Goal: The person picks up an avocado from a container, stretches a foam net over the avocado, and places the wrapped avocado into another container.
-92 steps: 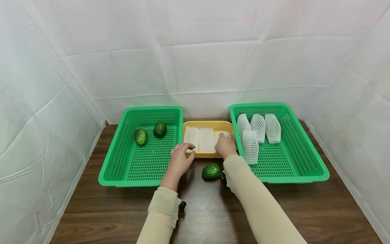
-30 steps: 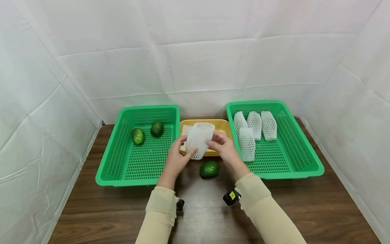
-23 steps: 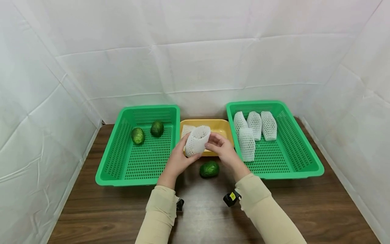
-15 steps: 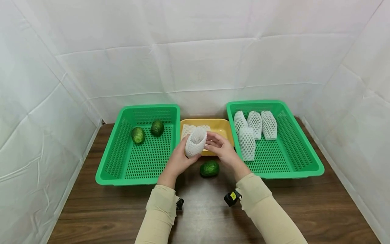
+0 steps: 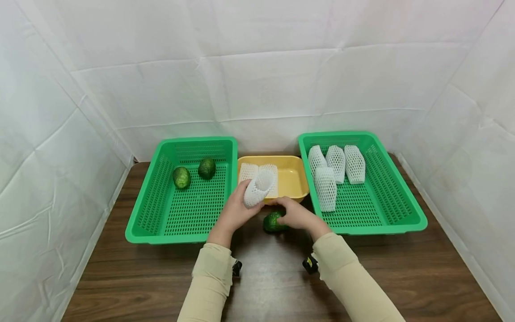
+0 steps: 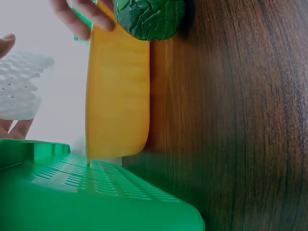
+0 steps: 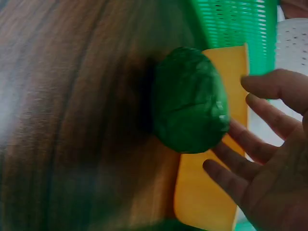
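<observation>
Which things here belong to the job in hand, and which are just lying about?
Job, apparently:
foam sleeve in left hand
green oval object by right hand
yellow tray
left basket
right basket

Background, nothing seems stray:
white sheet
table

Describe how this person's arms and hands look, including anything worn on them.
The left hand and right hand are both ungloved. The left sleeve and right sleeve are long, plain and cream-beige. The left wrist camera is small and black; the right wrist camera is black too, with a yellow marking. No cables can be made out.
</observation>
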The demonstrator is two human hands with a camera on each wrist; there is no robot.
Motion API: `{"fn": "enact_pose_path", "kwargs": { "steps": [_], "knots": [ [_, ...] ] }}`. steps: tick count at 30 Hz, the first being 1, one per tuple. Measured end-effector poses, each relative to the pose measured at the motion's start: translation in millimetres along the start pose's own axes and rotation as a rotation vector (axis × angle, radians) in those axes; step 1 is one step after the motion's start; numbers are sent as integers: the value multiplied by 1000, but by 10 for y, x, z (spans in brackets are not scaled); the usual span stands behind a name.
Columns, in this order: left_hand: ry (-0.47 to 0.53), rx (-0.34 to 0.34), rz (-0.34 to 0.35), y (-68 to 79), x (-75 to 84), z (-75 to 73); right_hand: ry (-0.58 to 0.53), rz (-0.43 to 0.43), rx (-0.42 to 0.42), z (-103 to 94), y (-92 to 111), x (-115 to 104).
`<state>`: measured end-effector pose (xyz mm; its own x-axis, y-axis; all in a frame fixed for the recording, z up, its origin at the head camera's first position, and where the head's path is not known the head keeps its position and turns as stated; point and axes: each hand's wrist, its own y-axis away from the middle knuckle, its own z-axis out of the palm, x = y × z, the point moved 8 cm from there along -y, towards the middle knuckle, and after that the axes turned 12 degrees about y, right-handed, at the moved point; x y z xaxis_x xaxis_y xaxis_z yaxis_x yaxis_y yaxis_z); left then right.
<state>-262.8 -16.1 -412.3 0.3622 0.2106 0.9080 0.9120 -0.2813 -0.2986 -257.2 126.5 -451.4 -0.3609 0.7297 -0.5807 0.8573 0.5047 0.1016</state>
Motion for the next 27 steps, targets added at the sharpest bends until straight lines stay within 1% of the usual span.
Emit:
{"fn": "enact_pose_path", "kwargs": {
  "steps": [3,5,7,10,14,21,24,25,27],
  "knots": [
    [7,-3,-5,1,-4,2,70,76,-49,104,0,89],
    [0,-2,-6,3,-7,2,90,156,-90,174,-7,173],
    [-7,-3,-4,3,-9,2,112,210,-120,221,-13,223],
    [-6,-5,1,1,-9,7,125,246,-136,253,-20,251],
    [10,-4,-1,-9,-11,9,132,246,-130,263,-29,258],
    [24,-8,0,-19,-8,7,115,234,-90,237,-40,234],
    [27,-14,-5,-15,-11,8,83,204,-94,210,-25,183],
    [25,-15,-8,-13,-14,9,73,174,-90,186,-17,149],
    [18,-17,-16,-10,-19,10,32,140,-84,116,2,80]
  ]
}}
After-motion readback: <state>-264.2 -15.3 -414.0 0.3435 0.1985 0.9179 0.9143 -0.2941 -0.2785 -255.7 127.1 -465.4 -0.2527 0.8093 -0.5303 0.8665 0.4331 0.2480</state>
